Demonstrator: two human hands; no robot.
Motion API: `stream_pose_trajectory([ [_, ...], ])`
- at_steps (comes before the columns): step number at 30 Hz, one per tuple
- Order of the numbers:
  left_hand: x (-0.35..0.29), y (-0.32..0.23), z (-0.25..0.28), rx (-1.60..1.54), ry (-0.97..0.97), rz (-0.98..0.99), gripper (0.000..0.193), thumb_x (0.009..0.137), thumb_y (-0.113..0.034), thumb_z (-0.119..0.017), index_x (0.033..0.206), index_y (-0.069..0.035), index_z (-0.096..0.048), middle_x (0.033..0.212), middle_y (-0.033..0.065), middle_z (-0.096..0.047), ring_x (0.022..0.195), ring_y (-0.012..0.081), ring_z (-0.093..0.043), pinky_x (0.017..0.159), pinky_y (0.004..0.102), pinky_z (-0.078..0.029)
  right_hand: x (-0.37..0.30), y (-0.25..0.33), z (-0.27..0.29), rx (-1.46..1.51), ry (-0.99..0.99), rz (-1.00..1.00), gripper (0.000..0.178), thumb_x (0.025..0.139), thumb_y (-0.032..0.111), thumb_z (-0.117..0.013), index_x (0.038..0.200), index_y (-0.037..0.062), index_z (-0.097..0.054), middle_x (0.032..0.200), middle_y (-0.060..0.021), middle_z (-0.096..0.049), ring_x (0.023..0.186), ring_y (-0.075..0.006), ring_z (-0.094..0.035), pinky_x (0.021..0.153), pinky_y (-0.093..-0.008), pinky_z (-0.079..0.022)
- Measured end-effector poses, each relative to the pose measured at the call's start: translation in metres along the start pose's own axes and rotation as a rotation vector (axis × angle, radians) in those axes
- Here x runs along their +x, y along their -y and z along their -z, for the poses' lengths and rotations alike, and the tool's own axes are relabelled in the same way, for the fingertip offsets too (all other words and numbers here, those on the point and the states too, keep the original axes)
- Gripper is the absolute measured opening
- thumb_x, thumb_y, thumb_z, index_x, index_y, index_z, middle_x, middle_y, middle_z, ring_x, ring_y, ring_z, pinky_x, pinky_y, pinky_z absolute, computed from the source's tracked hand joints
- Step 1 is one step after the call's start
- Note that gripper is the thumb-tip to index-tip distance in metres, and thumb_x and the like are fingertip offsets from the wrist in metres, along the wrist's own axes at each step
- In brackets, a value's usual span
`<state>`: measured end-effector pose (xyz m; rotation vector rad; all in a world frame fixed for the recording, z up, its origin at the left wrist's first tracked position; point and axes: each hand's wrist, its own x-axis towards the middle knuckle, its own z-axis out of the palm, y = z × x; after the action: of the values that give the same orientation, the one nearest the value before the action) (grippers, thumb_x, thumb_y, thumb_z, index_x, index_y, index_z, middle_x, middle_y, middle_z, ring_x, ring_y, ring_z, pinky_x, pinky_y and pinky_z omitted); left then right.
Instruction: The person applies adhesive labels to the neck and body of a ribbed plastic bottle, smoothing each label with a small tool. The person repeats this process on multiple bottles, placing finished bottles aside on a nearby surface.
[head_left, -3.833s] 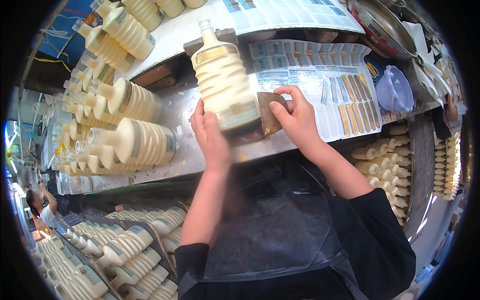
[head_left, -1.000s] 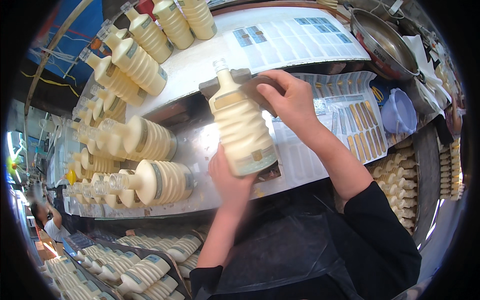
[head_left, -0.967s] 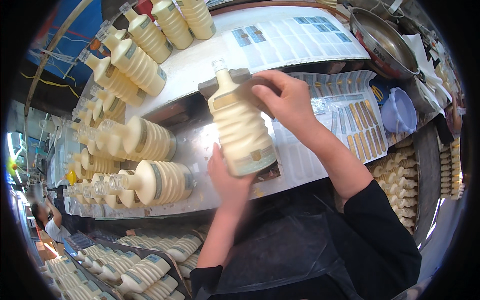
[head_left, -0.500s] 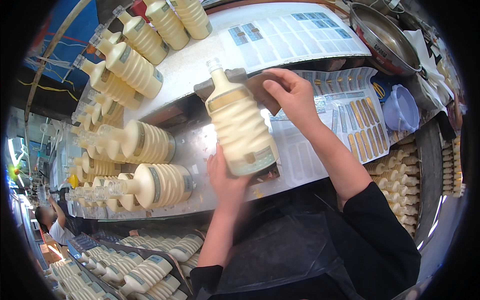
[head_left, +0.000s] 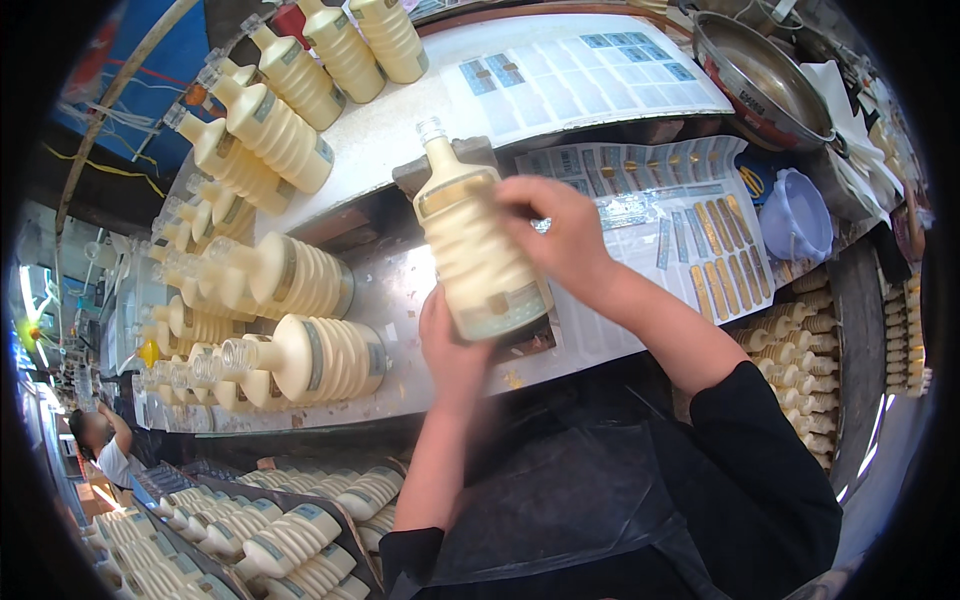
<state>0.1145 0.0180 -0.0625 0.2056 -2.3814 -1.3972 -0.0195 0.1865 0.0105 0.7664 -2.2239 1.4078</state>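
Observation:
A cream bottle (head_left: 478,235) with a ridged body and clear glass neck lies tilted in the middle, its upper end against a dark grey block (head_left: 410,178). It carries a gold-brown band label near the shoulder and a small brownish label near the clear base. My left hand (head_left: 452,335) grips the bottle's lower left side, some fingers hidden behind it. My right hand (head_left: 555,225) is curled at the bottle's upper right side beside the band label. Its fingertips are blurred, and whatever they hold is hidden.
Several cream bottles (head_left: 320,360) lie or stand at the left. Label sheets (head_left: 620,290) lie right of the bottle, with more sheets (head_left: 590,85) on the white board behind. A metal pan (head_left: 760,85) and lilac bucket (head_left: 797,217) stand right. Bottle-filled trays (head_left: 290,545) sit lower left.
My right hand has moved left onto the bottle's upper side. The flat brown piece it held is no longer visible. My left hand stays on the bottle.

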Motion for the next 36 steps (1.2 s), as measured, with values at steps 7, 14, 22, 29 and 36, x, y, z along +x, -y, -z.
stream_pose_trajectory([
  [7,0.004,-0.028,0.029,0.196,-0.103,-0.252,0.086,0.066,-0.012,-0.094,0.142,-0.001,-0.056,0.139,0.0139,-0.055,0.13,0.031,-0.053,0.114,0.0418,-0.04,-0.005,0.009,0.021,0.538,0.006,-0.428,0.017,0.103,0.01,-0.06,0.115,0.0029,-0.07,0.103,-0.0035,-0.07,0.091,-0.0103,-0.066,0.081,-0.0244,-0.052],
  [14,0.008,-0.024,-0.004,0.098,-0.063,-0.13,0.091,0.069,-0.013,-0.091,0.148,-0.002,-0.047,0.133,0.0151,-0.056,0.123,0.0308,-0.056,0.107,0.041,-0.046,-0.022,0.018,0.029,0.481,0.354,-0.608,0.04,0.106,0.027,-0.051,0.126,-0.0011,-0.07,0.088,-0.0024,-0.067,0.082,-0.007,-0.061,0.076,-0.023,-0.049],
  [22,0.013,-0.037,0.016,0.303,-0.091,-0.382,0.074,0.068,-0.008,-0.089,0.137,-0.007,-0.064,0.137,0.0164,-0.055,0.121,0.0331,-0.056,0.102,0.0416,-0.048,-0.017,0.004,0.032,0.624,0.514,-0.982,0.043,0.108,0.03,-0.049,0.138,0.0016,-0.061,0.072,0.0037,-0.054,0.04,-0.0042,-0.038,0.036,-0.0227,-0.026],
  [29,0.013,-0.03,0.012,0.442,-0.056,-0.445,0.073,0.066,-0.008,-0.092,0.135,-0.014,-0.069,0.139,0.0171,-0.053,0.124,0.0354,-0.053,0.098,0.0417,-0.049,-0.048,-0.055,0.091,0.05,0.231,-0.646,0.043,0.104,0.037,-0.058,0.102,-0.0017,-0.075,0.067,-0.0035,-0.064,0.051,-0.0134,-0.057,0.05,-0.0328,-0.045],
  [36,0.01,-0.032,0.011,0.372,-0.066,-0.443,0.07,0.066,-0.009,-0.091,0.133,-0.015,-0.071,0.14,0.0181,-0.053,0.123,0.0367,-0.053,0.097,0.0438,-0.048,-0.14,-0.041,0.173,-0.633,0.233,-0.45,0.022,0.091,0.021,-0.066,0.101,0.0061,-0.078,0.093,-0.0178,-0.074,0.085,-0.0384,-0.07,0.08,-0.0469,-0.056],
])
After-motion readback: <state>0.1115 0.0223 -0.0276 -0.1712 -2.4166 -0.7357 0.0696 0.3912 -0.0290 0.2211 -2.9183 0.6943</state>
